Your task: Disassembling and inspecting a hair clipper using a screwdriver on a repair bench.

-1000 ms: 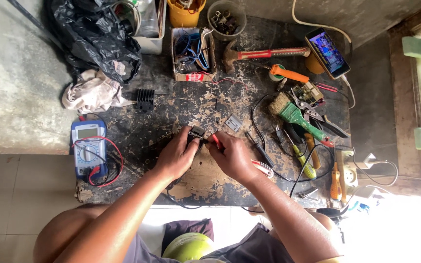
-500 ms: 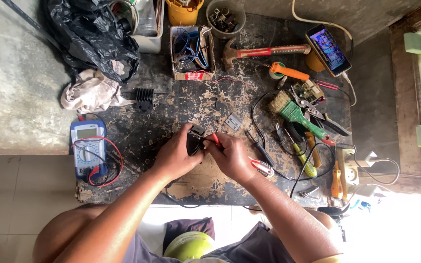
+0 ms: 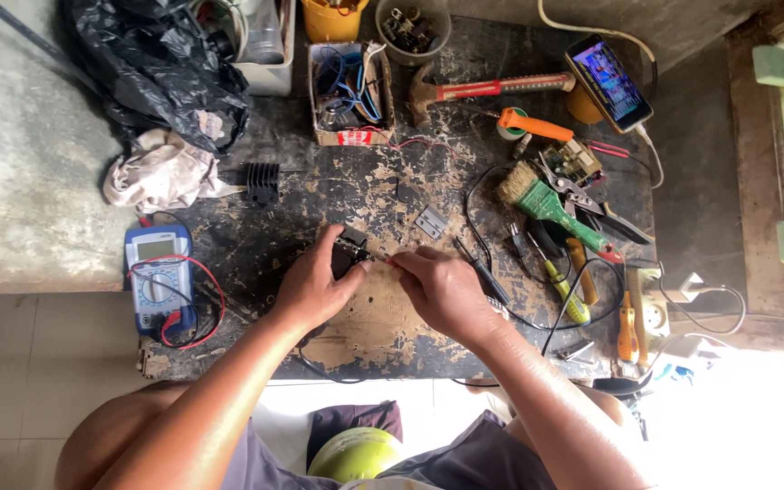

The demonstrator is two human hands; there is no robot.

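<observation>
Your left hand (image 3: 312, 283) clamps the small black part (image 3: 352, 249) at its fingertips, while your right hand (image 3: 444, 289), just beside it, pinches a thin tool (image 3: 383, 259).

Our two forearms are bare from elbow to wrist, with no sleeves, watch or bracelets. The left hand (image 3: 312, 287) and right hand (image 3: 445, 290) wear no gloves or rings. Below the hands, we wear dark grey-purple clothing over our lap and knees.
</observation>
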